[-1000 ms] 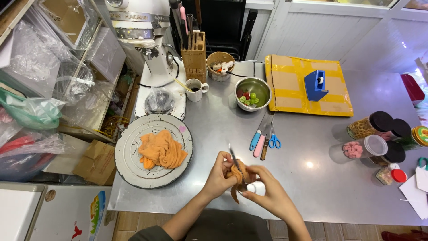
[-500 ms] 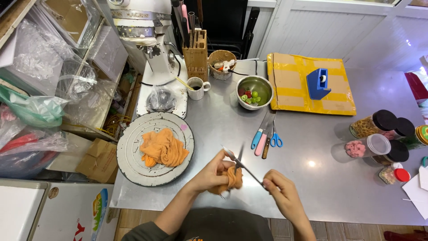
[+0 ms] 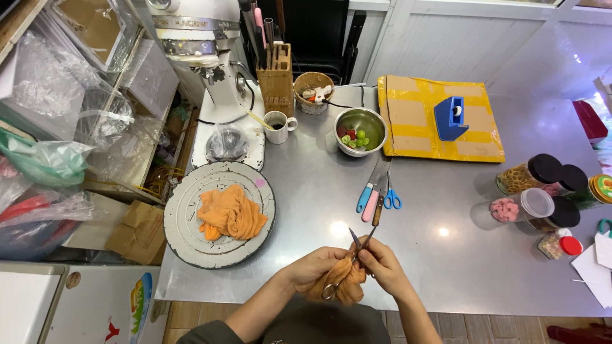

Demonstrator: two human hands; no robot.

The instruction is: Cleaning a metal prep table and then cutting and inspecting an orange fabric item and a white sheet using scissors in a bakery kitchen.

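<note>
One steel table [image 3: 446,267], with two hands at work over its near edge. Left hand [image 3: 312,267]: fingers curled shut around one bunched orange cloth [image 3: 341,286], which hangs between both hands just above the near edge. Right hand [image 3: 382,267]: closed, fingertips pinching one pair of metal scissors [image 3: 354,251] near the pivot, blades pointing up and away, one handle ring showing below against the cloth. Near the left edge: one round grey plate [image 3: 185,229] bearing one further heap of orange cloth [image 3: 231,213], well apart from the hands. At the far left corner: one white stand mixer [image 3: 210,70], with one clear crumpled bag [image 3: 227,141] on its base. Beside it along the far edge: one white mug [image 3: 277,124], one wooden knife block [image 3: 275,79], one small round basket [image 3: 313,92]. One steel bowl [image 3: 361,130] holding red and green fruit. Mid-table: three hand tools lying side by side [image 3: 376,194], handles blue, pink and brown, plus one pair of blue-handled scissors [image 3: 391,197] touching them. Toward the far edge: one flat yellow-taped cardboard sheet [image 3: 408,121] carrying one blue tape dispenser [image 3: 450,118]. Along the right edge: a cluster of lidded jars [image 3: 542,191], count unclear as they overlap.
</note>
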